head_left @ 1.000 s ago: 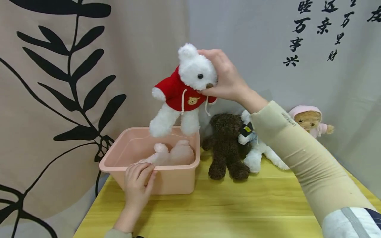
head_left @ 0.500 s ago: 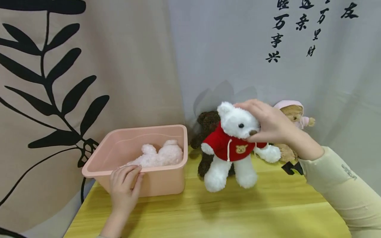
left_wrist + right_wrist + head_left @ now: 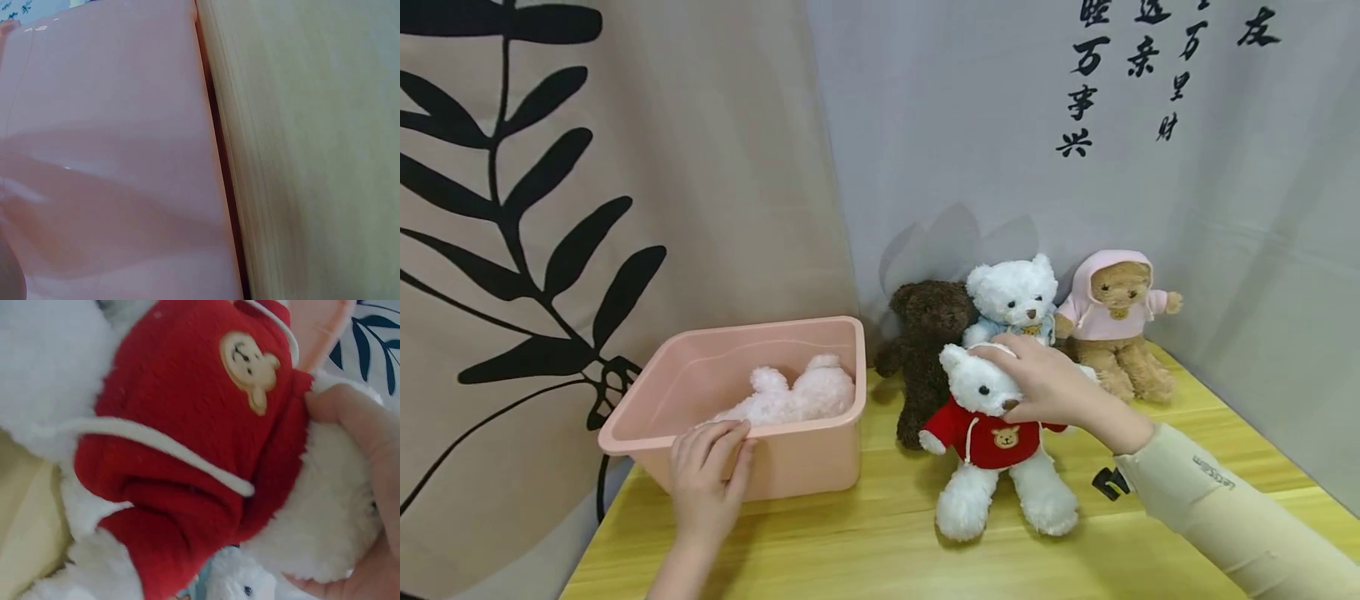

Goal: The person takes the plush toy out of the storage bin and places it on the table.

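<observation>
A white teddy bear in a red hoodie (image 3: 1003,442) is on the wooden table, its legs on the tabletop. My right hand (image 3: 1048,385) grips its head from the right side; in the right wrist view the thumb and fingers curl round the white fur beside the red hoodie (image 3: 181,412). My left hand (image 3: 711,479) holds the front rim of a pink plastic bin (image 3: 805,458), fingers over the edge. Inside the bin lies a pale pink plush toy (image 3: 797,396), partly hidden by the front wall. The left wrist view shows mostly the bin's side (image 3: 119,125).
Behind the held bear sit a dark brown teddy bear (image 3: 928,350), a white bear in blue (image 3: 1011,292) and a tan bear in a pink hood (image 3: 1112,317). A curtain (image 3: 925,125) hangs at the back. The table's (image 3: 865,558) right edge slants past the bears.
The bear in the red hoodie has moved from above the bin to the right and down onto the table in my right hand. My left hand stays on the bin's rim; the view has shifted.
</observation>
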